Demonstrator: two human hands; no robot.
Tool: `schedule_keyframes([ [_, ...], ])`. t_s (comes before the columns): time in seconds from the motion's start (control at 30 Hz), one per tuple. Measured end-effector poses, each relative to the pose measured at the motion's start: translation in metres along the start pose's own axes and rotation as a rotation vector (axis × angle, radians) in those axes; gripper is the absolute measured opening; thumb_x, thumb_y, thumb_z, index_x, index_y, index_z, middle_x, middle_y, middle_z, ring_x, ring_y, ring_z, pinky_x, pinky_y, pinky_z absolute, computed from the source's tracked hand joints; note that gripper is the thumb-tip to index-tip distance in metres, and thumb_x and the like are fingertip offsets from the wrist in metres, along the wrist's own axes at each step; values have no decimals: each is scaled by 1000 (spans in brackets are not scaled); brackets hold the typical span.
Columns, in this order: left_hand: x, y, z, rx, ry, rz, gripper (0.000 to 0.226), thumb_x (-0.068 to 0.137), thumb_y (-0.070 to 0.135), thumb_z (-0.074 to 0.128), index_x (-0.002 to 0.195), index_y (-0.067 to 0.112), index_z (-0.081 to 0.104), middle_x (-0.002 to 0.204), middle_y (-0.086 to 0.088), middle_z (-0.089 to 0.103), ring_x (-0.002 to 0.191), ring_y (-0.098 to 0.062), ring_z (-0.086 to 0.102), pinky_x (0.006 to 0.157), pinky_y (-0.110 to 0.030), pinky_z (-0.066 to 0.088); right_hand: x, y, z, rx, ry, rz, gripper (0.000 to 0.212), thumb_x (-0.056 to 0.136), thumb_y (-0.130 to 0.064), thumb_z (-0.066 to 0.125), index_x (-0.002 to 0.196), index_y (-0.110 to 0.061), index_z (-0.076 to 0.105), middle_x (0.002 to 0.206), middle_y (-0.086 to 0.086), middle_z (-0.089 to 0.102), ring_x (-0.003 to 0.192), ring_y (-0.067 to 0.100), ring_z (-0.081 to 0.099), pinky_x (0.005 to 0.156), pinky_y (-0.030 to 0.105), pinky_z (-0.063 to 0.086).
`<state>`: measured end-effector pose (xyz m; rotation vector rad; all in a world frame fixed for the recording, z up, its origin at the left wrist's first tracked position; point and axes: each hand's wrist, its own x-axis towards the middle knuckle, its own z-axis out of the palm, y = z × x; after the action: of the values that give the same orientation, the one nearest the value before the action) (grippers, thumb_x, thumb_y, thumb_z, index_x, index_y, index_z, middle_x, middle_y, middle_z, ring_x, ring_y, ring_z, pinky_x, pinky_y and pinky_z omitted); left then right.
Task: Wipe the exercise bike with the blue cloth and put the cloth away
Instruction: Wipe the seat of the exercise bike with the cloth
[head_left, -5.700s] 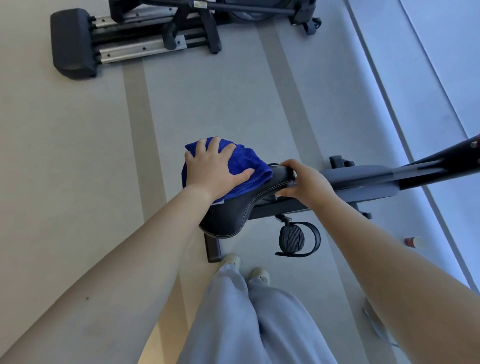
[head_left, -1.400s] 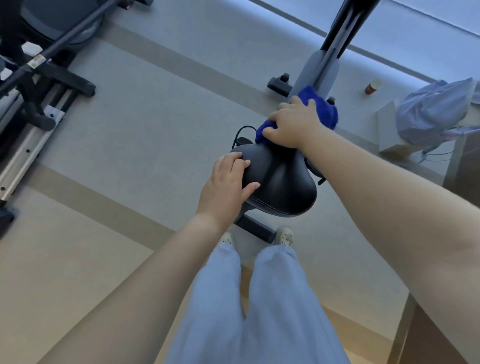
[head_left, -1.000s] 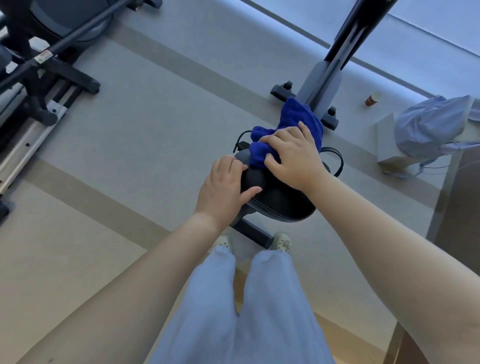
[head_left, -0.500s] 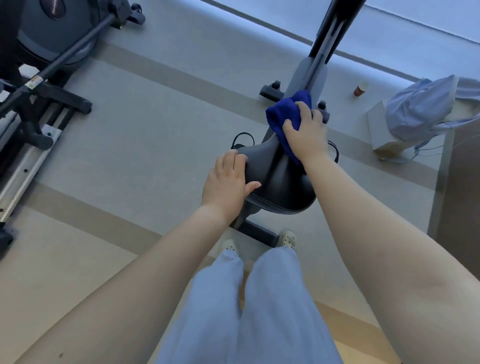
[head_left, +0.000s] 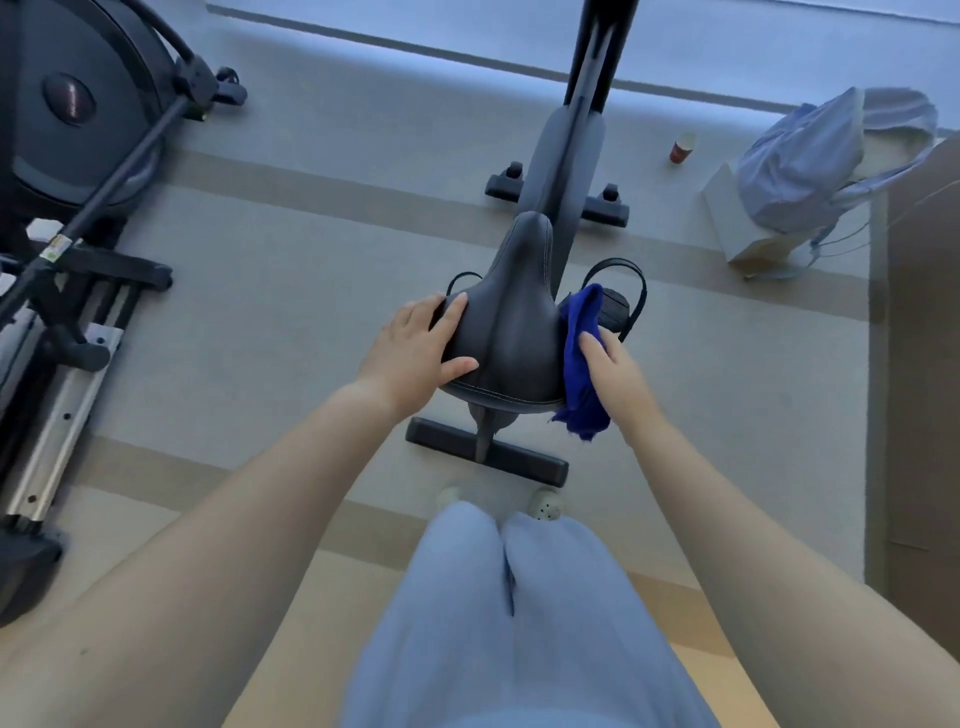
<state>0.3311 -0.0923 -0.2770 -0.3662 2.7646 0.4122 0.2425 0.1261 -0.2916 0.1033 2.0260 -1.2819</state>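
Observation:
The exercise bike stands right in front of me, its black saddle (head_left: 511, 322) at the centre and its grey frame (head_left: 569, 156) running away from me. My left hand (head_left: 421, 348) rests flat on the saddle's left side, fingers spread over the edge. My right hand (head_left: 615, 374) presses the blue cloth (head_left: 582, 358) against the saddle's right edge, with the cloth hanging down below it. The right pedal (head_left: 618, 306) with its strap shows just beyond the cloth.
A black elliptical machine (head_left: 78, 218) fills the left edge. A small red cup (head_left: 681, 148) stands on the floor at the back right, next to a white box (head_left: 737, 223) with a pale blue bag (head_left: 826, 161) on it. My legs and shoes are just behind the bike's rear foot (head_left: 488, 451).
My right hand has slid the cloth from the saddle's nose back down to its right side. My left hand stays on the left side of the saddle.

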Motion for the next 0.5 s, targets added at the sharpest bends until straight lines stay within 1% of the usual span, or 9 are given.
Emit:
schedule_keyframes([
  [0.07,3,-3,0,5,-9,37,74,93,48,47,152,21,11,157,-7,17,142,-28,16,115,-39,16,-9,2,9,161,55,8,24,97,-38,37,112,-30,55,100,-7,64,84,13,61,67,31,50],
  [0.1,4,-4,0,-4,-9,59,74,93,48,48,152,21,11,158,-6,16,142,-28,16,116,-39,15,-12,4,14,217,90,1,24,97,-38,38,110,-30,56,99,-7,64,85,14,61,67,30,50],
  [0.17,3,-7,-1,-42,-10,96,75,92,47,50,152,21,14,158,-5,18,143,-27,17,116,-39,16,-18,8,25,319,166,0,22,97,-37,39,106,-31,57,99,-6,64,87,16,60,69,32,50],
  [0.23,4,-10,-3,-80,13,132,75,89,49,54,150,21,21,155,-4,26,140,-26,23,114,-37,20,-20,11,35,386,258,14,19,95,-37,40,102,-33,58,99,-7,64,90,16,61,75,35,51],
  [0.3,8,-13,-9,-92,31,170,74,86,51,57,148,22,28,150,-4,34,135,-26,31,112,-37,25,-21,11,46,435,355,35,20,95,-36,40,105,-31,57,100,-9,64,97,15,60,80,32,48],
  [0.4,17,-25,-14,-108,31,259,64,90,50,52,145,22,35,142,-3,44,128,-27,37,107,-36,29,-22,8,66,521,519,71,26,93,-39,40,111,-29,56,104,-9,64,101,14,60,82,31,47],
  [0.5,35,-45,-25,-104,-59,431,50,97,38,43,144,23,37,137,-4,48,124,-27,39,105,-34,30,-27,3,92,661,708,106,27,93,-39,39,114,-31,55,106,-10,64,101,12,60,80,30,48],
])
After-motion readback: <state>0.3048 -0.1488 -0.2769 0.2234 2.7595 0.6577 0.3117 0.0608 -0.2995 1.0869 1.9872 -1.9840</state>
